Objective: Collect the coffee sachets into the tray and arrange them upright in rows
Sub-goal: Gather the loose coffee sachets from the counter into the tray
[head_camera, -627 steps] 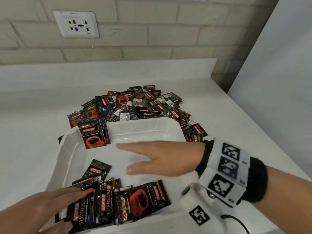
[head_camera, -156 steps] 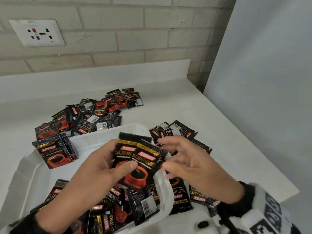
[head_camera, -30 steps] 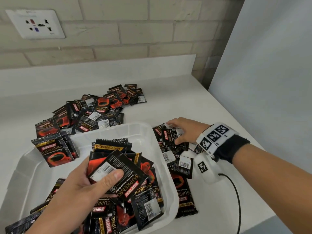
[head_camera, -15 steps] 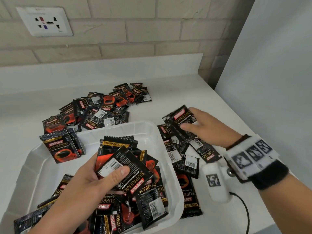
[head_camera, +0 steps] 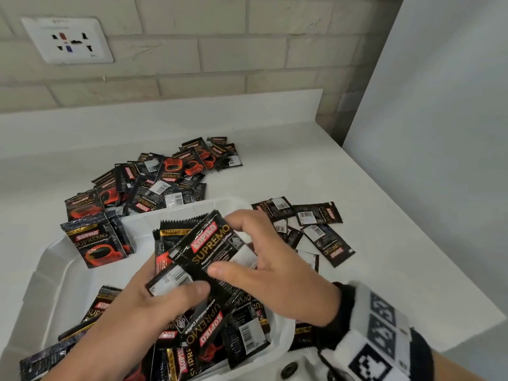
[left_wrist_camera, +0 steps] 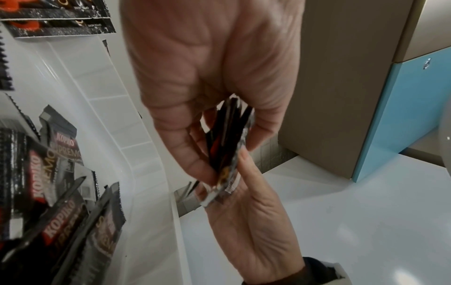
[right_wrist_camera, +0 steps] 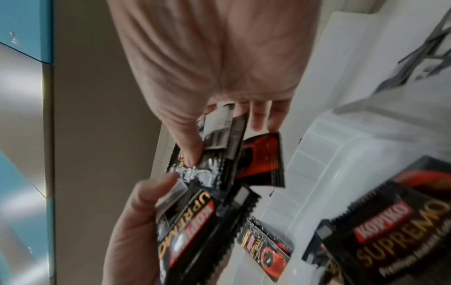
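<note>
Over the white tray (head_camera: 49, 259) my left hand (head_camera: 176, 287) grips a fanned stack of black coffee sachets (head_camera: 170, 276), thumb on top. My right hand (head_camera: 228, 243) pinches another sachet (head_camera: 211, 243) and lays it against that stack. In the left wrist view the bundle (left_wrist_camera: 224, 135) sits edge-on between thumb and fingers. The right wrist view shows the pinched sachet (right_wrist_camera: 219, 138) above the left-hand stack (right_wrist_camera: 190, 221). A few sachets (head_camera: 96, 243) stand upright in the tray's far-left corner. Loose ones (head_camera: 209, 334) lie in its near end.
A heap of sachets (head_camera: 170, 177) lies on the white counter behind the tray, and several more (head_camera: 316, 229) are scattered to its right. A wall socket (head_camera: 66, 41) sits on the brick wall. A grey panel (head_camera: 439, 133) bounds the right side; the counter edge (head_camera: 467, 325) runs near right.
My right hand lifted a sachet from the scatter right of the tray and carried it left to the stack in my left hand. The left hand stayed over the tray.
</note>
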